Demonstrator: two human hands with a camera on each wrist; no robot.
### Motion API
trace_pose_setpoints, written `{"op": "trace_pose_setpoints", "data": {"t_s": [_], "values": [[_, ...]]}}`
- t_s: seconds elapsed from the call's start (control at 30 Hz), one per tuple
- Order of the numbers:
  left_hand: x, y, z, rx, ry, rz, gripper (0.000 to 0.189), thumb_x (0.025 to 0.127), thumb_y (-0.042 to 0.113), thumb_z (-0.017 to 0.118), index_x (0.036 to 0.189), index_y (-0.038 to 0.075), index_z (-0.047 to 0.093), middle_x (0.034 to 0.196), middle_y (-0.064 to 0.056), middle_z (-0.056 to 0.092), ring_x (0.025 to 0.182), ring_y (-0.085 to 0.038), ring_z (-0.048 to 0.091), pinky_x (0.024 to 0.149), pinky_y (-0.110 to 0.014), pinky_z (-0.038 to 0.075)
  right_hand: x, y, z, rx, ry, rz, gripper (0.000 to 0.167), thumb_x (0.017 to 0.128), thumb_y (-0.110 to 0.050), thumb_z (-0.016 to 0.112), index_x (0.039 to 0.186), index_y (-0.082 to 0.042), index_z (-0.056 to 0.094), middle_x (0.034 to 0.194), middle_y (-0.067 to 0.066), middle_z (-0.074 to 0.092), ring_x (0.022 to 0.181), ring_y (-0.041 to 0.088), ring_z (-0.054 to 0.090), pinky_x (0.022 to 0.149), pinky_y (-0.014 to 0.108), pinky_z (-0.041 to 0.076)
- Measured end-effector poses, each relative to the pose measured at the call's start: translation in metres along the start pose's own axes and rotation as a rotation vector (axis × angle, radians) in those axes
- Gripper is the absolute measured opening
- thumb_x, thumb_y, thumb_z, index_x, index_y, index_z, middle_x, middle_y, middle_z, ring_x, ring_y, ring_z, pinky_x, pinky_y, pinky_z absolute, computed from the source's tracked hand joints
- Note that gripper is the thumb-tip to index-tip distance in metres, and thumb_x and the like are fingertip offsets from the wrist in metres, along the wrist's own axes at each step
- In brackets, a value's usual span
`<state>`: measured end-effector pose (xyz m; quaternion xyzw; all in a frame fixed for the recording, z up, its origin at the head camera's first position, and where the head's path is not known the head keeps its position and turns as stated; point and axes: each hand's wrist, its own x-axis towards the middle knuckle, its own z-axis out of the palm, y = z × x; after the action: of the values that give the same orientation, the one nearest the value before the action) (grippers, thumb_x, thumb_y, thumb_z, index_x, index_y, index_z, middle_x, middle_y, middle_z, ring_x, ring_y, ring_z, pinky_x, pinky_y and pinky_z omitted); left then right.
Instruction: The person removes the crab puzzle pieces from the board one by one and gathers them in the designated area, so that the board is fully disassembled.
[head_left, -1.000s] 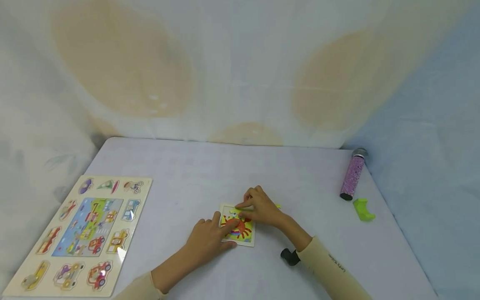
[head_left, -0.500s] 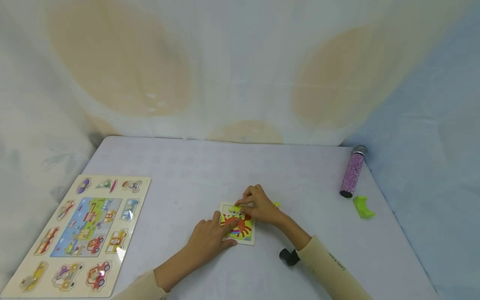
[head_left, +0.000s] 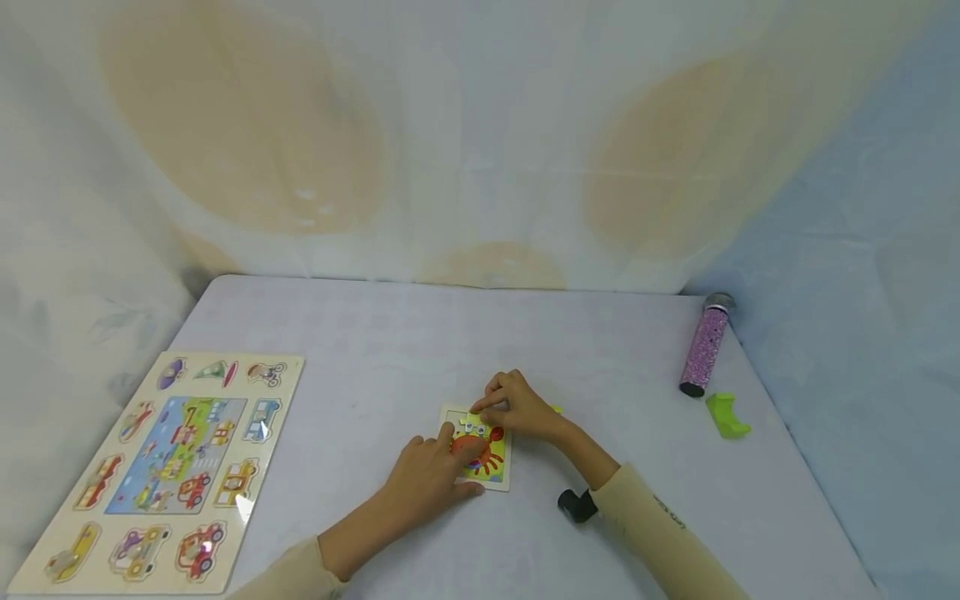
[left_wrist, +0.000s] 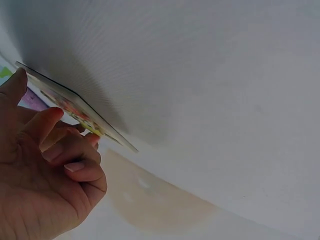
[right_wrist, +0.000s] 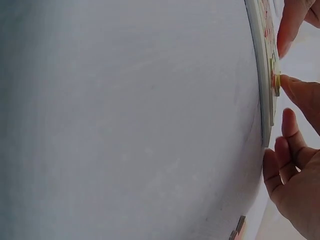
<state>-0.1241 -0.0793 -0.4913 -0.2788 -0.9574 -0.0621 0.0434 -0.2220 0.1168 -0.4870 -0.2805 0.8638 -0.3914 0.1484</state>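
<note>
A small crab puzzle board lies on the table between my hands, its picture showing a red crab on yellow. My left hand reaches over its left side, index finger extended onto the crab and thumb at the near edge. In the left wrist view, this hand's other fingers are bent away from the board. At the far edge my right hand pinches a yellow puzzle piece, which sits raised above the board's surface. The remaining right fingers hang beside the board's edge.
Partly behind the right hand is another yellow piece. A large vehicle puzzle board covers the table's left side. To the right lie a glittery purple microphone and a green curved block. A black object is by the right sleeve.
My left hand has shifted slightly to the right on the crab picture, covering its left part. The right hand stays at the board's far edge with the piece.
</note>
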Motion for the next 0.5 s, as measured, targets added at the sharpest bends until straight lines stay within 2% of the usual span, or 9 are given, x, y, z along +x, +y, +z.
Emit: {"op": "trace_pose_setpoints", "data": {"t_s": [0.17,0.27,0.5], "values": [[0.011,0.009,0.005,0.055,0.006,0.014,0.065,0.083,0.067,0.063,0.139,0.033,0.058,0.089,-0.004,0.049,0.049,-0.011,0.036,0.056,-0.026,0.032,0.001,0.003,0.000,-0.002,0.003,-0.013,0.016,0.090,-0.010,0.070,0.103,-0.009,0.079,0.098,0.001,0.052,0.099,0.018,0.037,0.086,0.034,0.033],[0.016,0.014,0.005,0.085,0.002,0.010,0.063,0.085,0.067,0.060,0.138,0.032,0.059,0.091,-0.005,0.052,0.050,-0.011,0.035,0.055,-0.026,0.030,0.002,0.003,0.001,-0.003,0.004,-0.020,0.016,0.090,-0.010,0.070,0.102,-0.009,0.079,0.098,0.001,0.053,0.099,0.017,0.037,0.086,0.033,0.033],[0.016,0.018,0.004,0.073,-0.001,-0.009,0.060,0.087,0.062,0.061,0.138,0.031,0.060,0.091,-0.006,0.055,0.059,-0.011,0.036,0.053,-0.025,0.028,0.000,-0.001,0.003,0.008,0.025,-0.021,0.015,0.089,-0.009,0.071,0.101,-0.009,0.079,0.099,0.001,0.053,0.098,0.017,0.037,0.086,0.033,0.033]]}}
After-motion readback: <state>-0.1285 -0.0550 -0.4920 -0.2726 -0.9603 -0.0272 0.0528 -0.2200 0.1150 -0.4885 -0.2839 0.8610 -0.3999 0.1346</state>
